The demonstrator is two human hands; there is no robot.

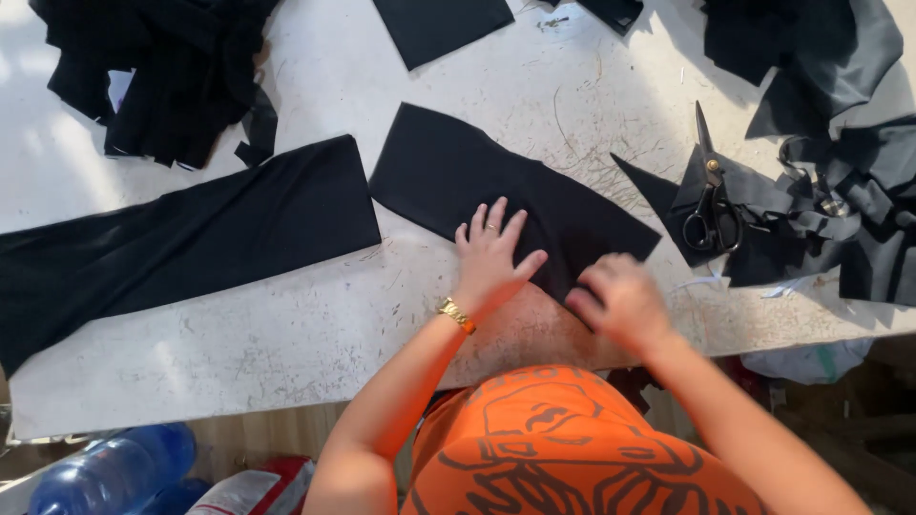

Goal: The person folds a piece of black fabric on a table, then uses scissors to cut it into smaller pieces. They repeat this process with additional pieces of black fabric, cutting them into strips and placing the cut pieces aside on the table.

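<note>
A black fabric piece lies flat in the middle of the white scratched table. My left hand rests flat on its near edge with fingers spread, wearing a ring and a gold wrist bracelet. My right hand is blurred at the fabric's near right corner, fingers curled down on the cloth edge; whether it pinches the cloth is unclear.
A long black fabric strip lies to the left. Black scissors rest on dark scraps at the right. More black cloth is piled at the back left and a square piece at the top. A blue bottle sits below the table.
</note>
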